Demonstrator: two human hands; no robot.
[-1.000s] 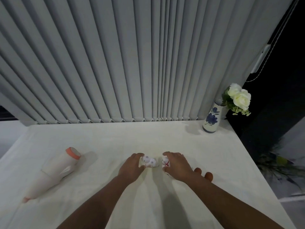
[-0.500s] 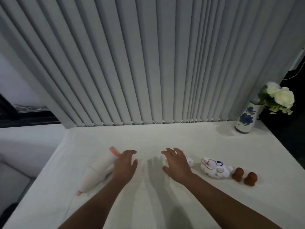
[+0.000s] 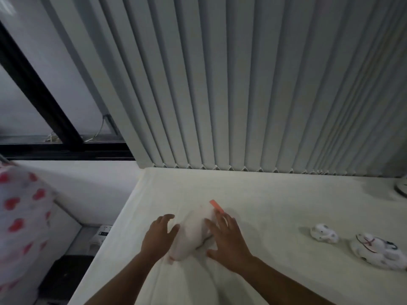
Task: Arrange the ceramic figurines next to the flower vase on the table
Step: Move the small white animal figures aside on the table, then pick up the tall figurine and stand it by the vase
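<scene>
Your left hand [image 3: 159, 235] is lying open on the tabletop [image 3: 264, 199], fingers spread, its thumb just touching the left flank of the large white figurine [image 3: 193, 233]. Your right hand [image 3: 226, 238] is also open, its palm and fingers resting flat against that figurine's right side; neither hand is closing around it. The figurine is lying on its side between your two hands, blurred, its pink-orange end [image 3: 217, 206] pointing away from you toward the vertical blinds [image 3: 242, 84]. Well to the right, a small white figurine [image 3: 323, 233] is lying on the white cloth, and just beside it a larger white rabbit figurine [image 3: 378, 250] with red and blue markings. At the far right edge only a sliver of a white object [image 3: 402, 190] is showing, too little to identify. A heart-patterned fabric [image 3: 22, 216] is hanging at the left, off the tabletop.
</scene>
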